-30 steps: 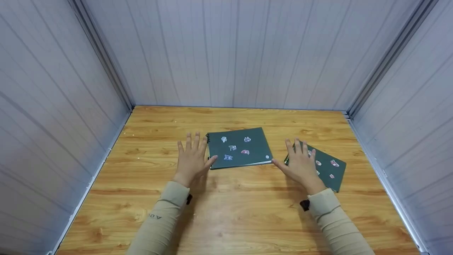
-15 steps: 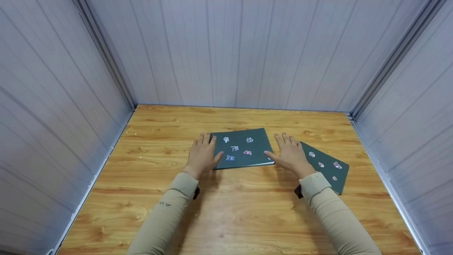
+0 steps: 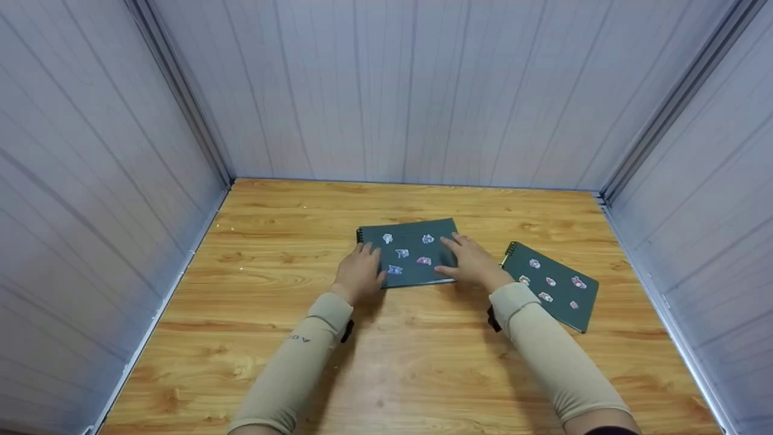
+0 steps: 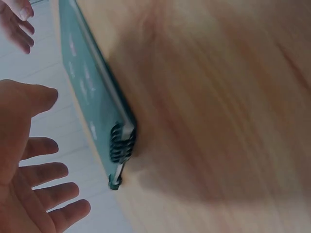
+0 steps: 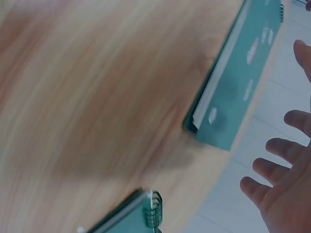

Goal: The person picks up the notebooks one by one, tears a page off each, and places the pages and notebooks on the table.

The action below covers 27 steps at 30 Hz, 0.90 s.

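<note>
A dark green spiral notebook (image 3: 410, 244) with several small stickers on its cover lies flat on the wooden table. Over its left, coil-bound side is my left hand (image 3: 359, 272), fingers spread and relaxed. My right hand (image 3: 474, 261) overlaps the notebook's right edge in the head view, thumb apart from the fingers. In the left wrist view a gap shows between my left fingers (image 4: 58, 194) and the black coil (image 4: 119, 145). The right wrist view likewise has my right fingers (image 5: 272, 170) apart from the cover (image 5: 228, 107). Both hands hold nothing.
A second green sticker-covered notebook (image 3: 561, 290) lies slanted to the right, its coil (image 3: 510, 249) at its upper left. Pale panel walls (image 3: 386, 90) enclose the wooden table (image 3: 386, 362) at the back and both sides.
Both hands have moved inward, the left going right and the right going left, over the middle notebook's sides. The right hand has uncovered the second notebook. Both notebooks stay on the table.
</note>
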Each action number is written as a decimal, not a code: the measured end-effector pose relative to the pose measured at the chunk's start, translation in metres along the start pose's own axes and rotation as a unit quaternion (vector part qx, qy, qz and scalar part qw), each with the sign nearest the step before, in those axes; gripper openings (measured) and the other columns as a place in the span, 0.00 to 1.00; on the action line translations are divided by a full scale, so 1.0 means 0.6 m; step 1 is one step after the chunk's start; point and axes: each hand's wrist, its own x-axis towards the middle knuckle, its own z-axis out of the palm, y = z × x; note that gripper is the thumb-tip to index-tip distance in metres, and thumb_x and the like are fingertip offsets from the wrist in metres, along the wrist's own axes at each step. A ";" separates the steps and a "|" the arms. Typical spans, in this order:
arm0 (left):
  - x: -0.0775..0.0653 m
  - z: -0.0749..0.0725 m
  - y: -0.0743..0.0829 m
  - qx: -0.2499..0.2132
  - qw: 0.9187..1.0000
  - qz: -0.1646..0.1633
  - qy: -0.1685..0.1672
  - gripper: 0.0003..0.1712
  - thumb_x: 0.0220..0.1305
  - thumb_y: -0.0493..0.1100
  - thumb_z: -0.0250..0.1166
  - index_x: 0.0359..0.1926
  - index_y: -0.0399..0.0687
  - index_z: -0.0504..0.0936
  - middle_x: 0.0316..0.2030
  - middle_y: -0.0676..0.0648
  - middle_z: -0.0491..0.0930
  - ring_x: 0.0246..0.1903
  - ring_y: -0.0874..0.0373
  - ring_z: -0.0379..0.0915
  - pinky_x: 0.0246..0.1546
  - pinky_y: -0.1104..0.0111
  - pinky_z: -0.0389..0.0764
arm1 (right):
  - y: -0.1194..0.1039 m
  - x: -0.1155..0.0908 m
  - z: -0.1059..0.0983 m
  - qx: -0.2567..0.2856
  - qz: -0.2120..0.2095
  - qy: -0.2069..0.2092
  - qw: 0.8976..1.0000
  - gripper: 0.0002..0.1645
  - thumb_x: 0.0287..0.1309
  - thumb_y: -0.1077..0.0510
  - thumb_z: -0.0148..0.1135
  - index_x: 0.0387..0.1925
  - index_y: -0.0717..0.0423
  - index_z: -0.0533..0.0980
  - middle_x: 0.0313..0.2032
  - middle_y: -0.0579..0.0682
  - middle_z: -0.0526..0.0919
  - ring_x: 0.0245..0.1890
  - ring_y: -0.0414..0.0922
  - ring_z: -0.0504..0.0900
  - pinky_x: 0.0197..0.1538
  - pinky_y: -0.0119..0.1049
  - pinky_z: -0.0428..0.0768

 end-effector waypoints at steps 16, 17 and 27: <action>0.010 0.037 0.003 -0.006 0.996 0.022 -0.084 0.27 0.85 0.48 0.55 0.73 0.35 0.77 0.75 0.31 0.72 0.78 0.36 0.67 0.76 0.46 0.74 | -0.013 0.030 0.051 -0.033 0.027 -0.057 0.997 0.38 0.80 0.42 0.61 0.83 0.47 0.66 0.85 0.60 0.58 0.86 0.63 0.54 0.86 0.60 0.56; 0.010 0.039 0.002 -0.009 0.996 0.022 -0.084 0.27 0.85 0.48 0.55 0.72 0.35 0.78 0.75 0.31 0.72 0.77 0.37 0.68 0.76 0.46 0.75 | -0.012 0.030 0.053 -0.033 0.025 -0.056 0.998 0.38 0.80 0.42 0.61 0.83 0.48 0.67 0.85 0.60 0.58 0.86 0.64 0.55 0.86 0.60 0.56; -0.001 0.035 0.005 0.004 0.995 0.066 -0.069 0.22 0.82 0.47 0.61 0.65 0.38 0.84 0.62 0.35 0.82 0.65 0.41 0.79 0.67 0.49 0.83 | -0.016 0.001 0.050 -0.005 0.025 -0.037 0.999 0.36 0.77 0.46 0.67 0.79 0.53 0.72 0.82 0.65 0.65 0.83 0.66 0.63 0.84 0.61 0.62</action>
